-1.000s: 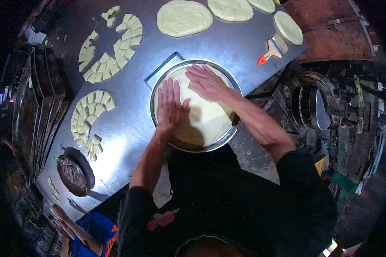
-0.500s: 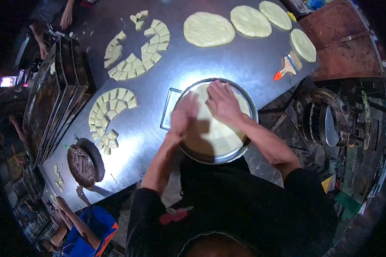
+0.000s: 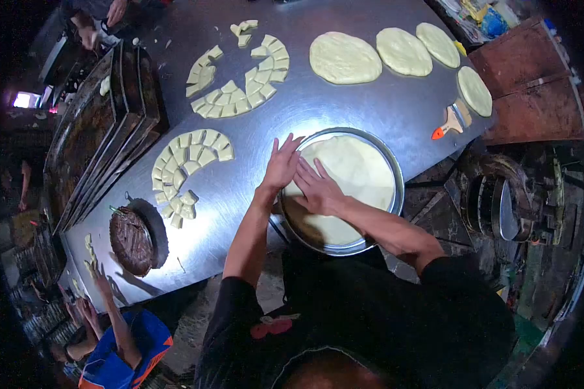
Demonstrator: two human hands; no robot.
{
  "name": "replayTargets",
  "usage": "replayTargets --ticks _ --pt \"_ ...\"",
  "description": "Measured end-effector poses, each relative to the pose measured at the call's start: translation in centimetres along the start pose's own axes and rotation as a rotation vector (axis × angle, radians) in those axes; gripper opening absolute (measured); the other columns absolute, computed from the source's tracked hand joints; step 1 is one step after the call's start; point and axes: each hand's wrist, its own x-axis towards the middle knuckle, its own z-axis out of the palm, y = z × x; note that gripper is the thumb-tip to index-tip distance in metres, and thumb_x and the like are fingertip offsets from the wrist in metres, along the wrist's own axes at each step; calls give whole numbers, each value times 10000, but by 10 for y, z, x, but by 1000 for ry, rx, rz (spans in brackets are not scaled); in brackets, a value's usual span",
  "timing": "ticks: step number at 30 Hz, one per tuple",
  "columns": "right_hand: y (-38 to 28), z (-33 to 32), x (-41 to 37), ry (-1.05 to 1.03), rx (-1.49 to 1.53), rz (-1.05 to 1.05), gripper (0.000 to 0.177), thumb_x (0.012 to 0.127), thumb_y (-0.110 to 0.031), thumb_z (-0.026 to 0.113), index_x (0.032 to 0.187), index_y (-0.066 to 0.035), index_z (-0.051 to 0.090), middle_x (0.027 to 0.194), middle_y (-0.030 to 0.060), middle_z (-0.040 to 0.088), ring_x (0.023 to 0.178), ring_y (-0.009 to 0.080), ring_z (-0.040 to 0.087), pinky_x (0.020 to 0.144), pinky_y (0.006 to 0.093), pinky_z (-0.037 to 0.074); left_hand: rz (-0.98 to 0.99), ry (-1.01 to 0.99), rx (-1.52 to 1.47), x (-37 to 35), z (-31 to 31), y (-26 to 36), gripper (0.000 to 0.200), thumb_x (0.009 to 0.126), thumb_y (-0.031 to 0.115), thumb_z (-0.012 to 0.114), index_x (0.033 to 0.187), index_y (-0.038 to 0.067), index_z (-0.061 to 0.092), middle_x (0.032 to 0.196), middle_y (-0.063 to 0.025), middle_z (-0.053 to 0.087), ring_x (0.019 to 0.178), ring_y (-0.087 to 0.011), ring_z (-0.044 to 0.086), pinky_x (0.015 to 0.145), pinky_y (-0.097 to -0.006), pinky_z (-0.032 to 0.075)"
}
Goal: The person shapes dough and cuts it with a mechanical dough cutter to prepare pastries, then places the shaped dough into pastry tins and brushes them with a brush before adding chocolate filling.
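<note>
Dough lies in pan, right hand flat on it, grip apart, left hand at pan's left rim, grip also apart, brush on counter right of pan.

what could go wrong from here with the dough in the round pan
Tipping: the near side of the round pan appears to jut past the edge of the table, so hard pressing there might unbalance it.

Uneven dough: the right hand lies flat on the dough, and too much pressure in that spot could thin or tear it.
</note>
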Motion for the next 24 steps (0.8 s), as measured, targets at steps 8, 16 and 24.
replayTargets --ticks 8,16,24 --pt "32 -42 9 -47 -33 108 657 955 -419 392 1425 26 278 1516 177 225 1430 275 145 1166 451 86 20 139 91 -19 1 -8 378 949 102 454 1324 64 468 1327 -130 520 1314 -299 397 1133 -439 214" --pt "72 -37 -8 57 -66 181 594 982 -375 358 1400 45 316 1513 187 228 1425 289 156 1160 450 122 -145 208 238 -48 1 13 436 930 97 448 1359 30 415 1382 -153 465 1337 -335 359 1117 -479 225" --pt "86 -48 -26 101 9 123 532 977 -346 383 1338 44 406 1480 198 290 1387 332 248 1125 475 217 177 139 585 -17 54 62 650 876 356 555 1353 -53 387 1413 -287 350 1345 -380 320 1097 -544 233"
